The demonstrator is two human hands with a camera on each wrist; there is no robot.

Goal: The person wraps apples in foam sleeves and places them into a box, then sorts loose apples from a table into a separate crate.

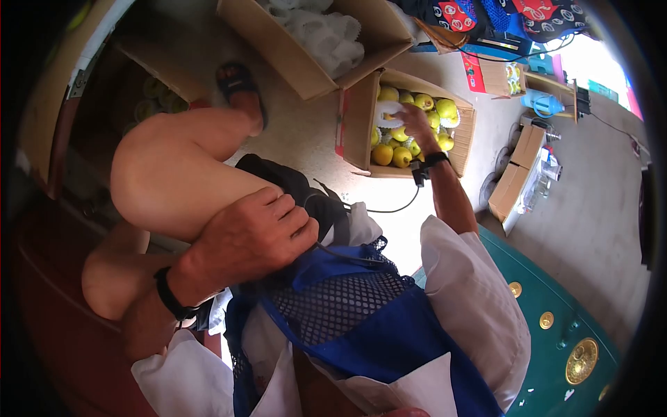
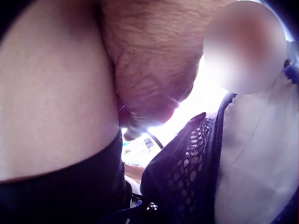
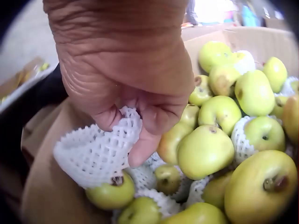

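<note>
My right hand (image 1: 415, 123) reaches down into a cardboard box (image 3: 42, 186) of yellow-green, apple-like fruits (image 3: 205, 151). Thumb and fingers of this hand pinch the edge of a white foam fruit net (image 3: 100, 154), seen closest in the right wrist view. The net's lower end overlaps a green fruit (image 3: 112, 195) with a dark brown spot. Several fruits around it have brown marks, and some sit in foam nets of their own. My left hand (image 1: 253, 233) rests on the bare thigh (image 1: 187, 184) with its fingers loosely bent, holding nothing.
A larger carton (image 1: 285, 52) of white foam nets (image 1: 326, 38) stands beyond the fruit box. More fruits (image 1: 156, 90) lie in a box at the far left. On the right are a green chest (image 1: 535, 278) and a small carton (image 1: 517, 167). A black cable (image 1: 385, 210) crosses by the lap.
</note>
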